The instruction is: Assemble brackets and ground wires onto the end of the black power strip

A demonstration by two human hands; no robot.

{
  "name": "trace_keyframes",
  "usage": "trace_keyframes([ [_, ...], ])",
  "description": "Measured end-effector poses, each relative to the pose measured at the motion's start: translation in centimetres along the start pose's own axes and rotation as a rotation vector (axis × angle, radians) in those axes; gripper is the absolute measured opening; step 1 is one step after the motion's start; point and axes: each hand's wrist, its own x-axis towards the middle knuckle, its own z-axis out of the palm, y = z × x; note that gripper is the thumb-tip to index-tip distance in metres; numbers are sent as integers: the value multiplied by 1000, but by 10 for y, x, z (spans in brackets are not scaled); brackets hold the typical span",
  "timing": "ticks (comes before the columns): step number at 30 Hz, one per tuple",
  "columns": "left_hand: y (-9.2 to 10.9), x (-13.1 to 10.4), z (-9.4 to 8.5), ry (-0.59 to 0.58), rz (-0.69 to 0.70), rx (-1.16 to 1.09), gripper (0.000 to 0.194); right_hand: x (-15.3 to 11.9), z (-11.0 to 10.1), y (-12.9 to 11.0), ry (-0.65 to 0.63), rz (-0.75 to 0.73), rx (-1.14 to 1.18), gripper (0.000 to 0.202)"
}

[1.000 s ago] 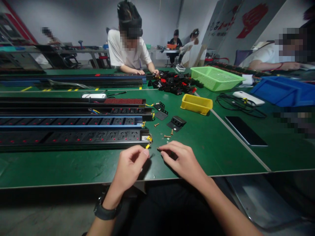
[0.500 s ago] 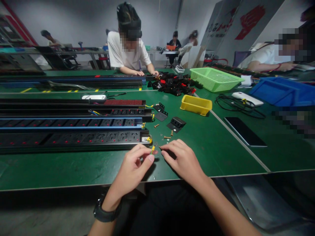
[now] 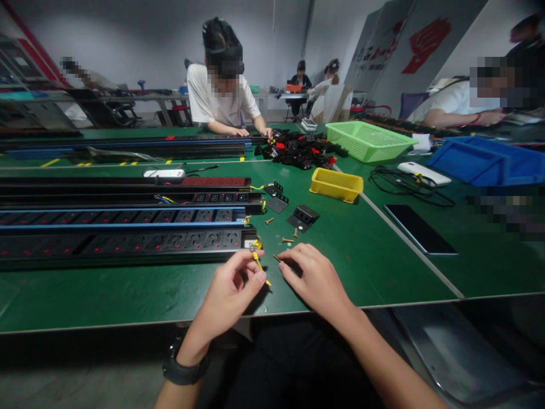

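My left hand pinches a short yellow ground wire between thumb and index finger. A ring terminal tops the wire, close to the end of the nearest black power strip. A little to the right, my right hand has a brass-coloured screw in its fingertips, pointing toward the wire. Beyond the hands lie several loose screws and a black bent bracket. More power strips lie parallel behind the nearest one, including a blue-edged strip, with yellow wire ends at their right.
A yellow bin, a green basket and blue bins stand farther back. A heap of black and red parts lies before a co-worker opposite. A dark phone-like slab rests at right.
The wire in my left hand has turned so its length and ring terminal show, the ring now up and left. The screw in my right hand shows more plainly. The view has shifted slightly.
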Motion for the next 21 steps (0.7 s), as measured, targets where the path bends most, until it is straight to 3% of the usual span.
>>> trace_keyframes([
  [6,1,1,1,10,8,-68,38,-1,0,-1,11,1,39,11],
  [10,3,1,3,3,4,-95,37,-1,-8,-10,40,-74,209,13],
  [16,3,1,2,33,-12,-110,22,-4,-13,-21,-74,-228,303,14],
  [21,3,0,0,12,-34,-99,24,-4,-7,-17,-11,-229,308,13],
])
